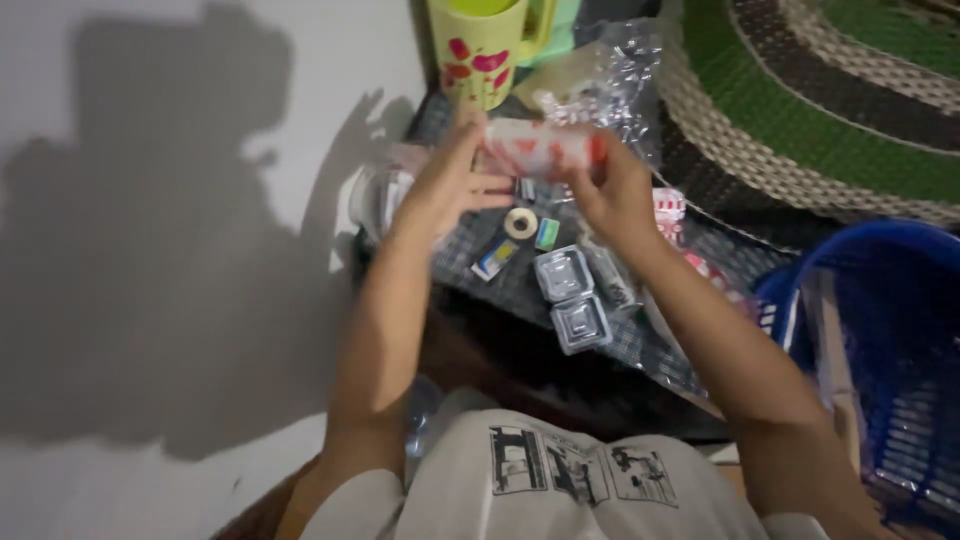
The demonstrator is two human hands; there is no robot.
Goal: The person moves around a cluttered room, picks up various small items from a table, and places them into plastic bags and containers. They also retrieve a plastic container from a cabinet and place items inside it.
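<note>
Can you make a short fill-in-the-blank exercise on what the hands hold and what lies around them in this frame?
1. Both hands, the left hand and right hand, hold a white packet printed in ____.
2. The cup behind the packet is yellow-green with red ____.
3. The basket at the right is ____.
4. Below the hands lie two clear plastic ____, side by side.

Missing words: red; flowers; blue; boxes

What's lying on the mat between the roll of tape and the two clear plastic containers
In the head view, a small green packet lies between the tape roll and the clear plastic containers, on the dark woven mat. Both hands are above, holding a red-and-white packet.
</note>
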